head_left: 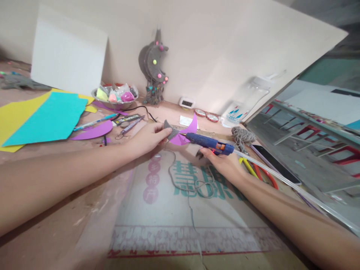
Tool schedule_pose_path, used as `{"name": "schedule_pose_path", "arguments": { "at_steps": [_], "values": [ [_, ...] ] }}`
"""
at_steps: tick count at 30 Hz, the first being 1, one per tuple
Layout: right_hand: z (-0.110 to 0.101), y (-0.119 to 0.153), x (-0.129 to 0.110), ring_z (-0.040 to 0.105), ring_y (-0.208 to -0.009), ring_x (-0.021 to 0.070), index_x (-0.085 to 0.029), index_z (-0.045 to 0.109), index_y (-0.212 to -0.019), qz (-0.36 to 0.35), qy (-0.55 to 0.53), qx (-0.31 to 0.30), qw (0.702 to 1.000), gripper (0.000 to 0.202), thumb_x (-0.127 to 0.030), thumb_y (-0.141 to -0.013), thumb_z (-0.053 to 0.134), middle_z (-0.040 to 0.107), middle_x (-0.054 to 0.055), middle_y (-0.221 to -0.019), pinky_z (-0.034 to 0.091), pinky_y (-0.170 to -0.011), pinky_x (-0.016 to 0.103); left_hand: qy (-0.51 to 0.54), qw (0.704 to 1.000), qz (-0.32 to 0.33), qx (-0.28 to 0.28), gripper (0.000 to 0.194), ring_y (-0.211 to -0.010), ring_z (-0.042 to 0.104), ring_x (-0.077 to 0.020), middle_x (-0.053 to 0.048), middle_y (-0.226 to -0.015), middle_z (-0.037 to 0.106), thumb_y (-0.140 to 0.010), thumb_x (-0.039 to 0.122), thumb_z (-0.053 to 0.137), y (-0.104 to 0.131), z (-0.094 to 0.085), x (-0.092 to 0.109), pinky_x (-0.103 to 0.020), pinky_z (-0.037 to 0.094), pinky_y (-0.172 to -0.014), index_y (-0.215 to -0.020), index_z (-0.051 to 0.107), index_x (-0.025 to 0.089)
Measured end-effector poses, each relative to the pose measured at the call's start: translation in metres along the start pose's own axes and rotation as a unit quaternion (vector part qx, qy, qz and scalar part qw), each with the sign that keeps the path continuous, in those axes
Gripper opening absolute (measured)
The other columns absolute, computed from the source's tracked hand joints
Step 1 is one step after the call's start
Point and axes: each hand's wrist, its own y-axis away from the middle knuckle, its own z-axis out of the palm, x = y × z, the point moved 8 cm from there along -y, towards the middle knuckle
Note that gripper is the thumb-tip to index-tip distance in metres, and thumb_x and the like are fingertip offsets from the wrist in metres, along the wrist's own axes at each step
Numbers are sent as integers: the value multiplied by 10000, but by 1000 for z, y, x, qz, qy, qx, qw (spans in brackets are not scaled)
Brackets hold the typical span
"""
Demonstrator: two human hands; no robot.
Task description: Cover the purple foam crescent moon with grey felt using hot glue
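A blue hot glue gun (206, 141) is gripped in my right hand (225, 159), with a long clear glue stick (270, 172) running out of its back. Its nozzle points left, at a purple crescent-shaped piece (193, 125) partly wrapped in grey yarn. My left hand (157, 137) pinches the grey-wrapped end (171, 131) of that crescent. Whether the nozzle touches the piece I cannot tell. A strand of grey yarn (176, 183) loops down onto the printed board below.
Yellow and turquoise sheets (50, 118) lie left, near a metal bowl (112, 103) of coloured packets. A grey moon ornament (154, 63) hangs on the wall. A plastic bottle (244, 99), yarn ball (242, 137), phone (277, 163) and orange-handled tool (268, 175) are at right.
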Motion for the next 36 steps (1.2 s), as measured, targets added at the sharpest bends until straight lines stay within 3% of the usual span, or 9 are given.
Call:
{"name": "schedule_pose_path", "arguments": {
  "at_steps": [11, 20, 36],
  "values": [
    [7, -1, -2, 639, -729, 170, -205, 629, -851, -31, -29, -27, 999, 259, -451, -774, 607, 700, 12, -814, 516, -674, 272, -31, 999, 22, -3, 334, -459, 449, -78, 32, -505, 483, -852, 363, 442, -1, 0, 3, -197, 329, -463, -577, 449, 173],
    [10, 2, -14, 541, -618, 146, -210, 566, -777, -66, 9, -71, 995, 283, -484, -743, 632, 570, -20, -660, 447, -577, 260, -47, 999, 18, -3, 345, -456, 447, -82, 30, -504, 490, -844, 392, 445, -1, -1, 3, -200, 319, -456, -577, 455, 174],
    [10, 0, -8, 546, -596, 147, -208, 573, -747, -42, 14, -51, 998, 293, -497, -736, 619, 593, -23, -652, 431, -563, 257, -32, 999, 21, -8, 341, -463, 432, -84, 30, -521, 479, -838, 407, 442, -1, 1, 1, -208, 319, -466, -587, 453, 176]
  ]
}}
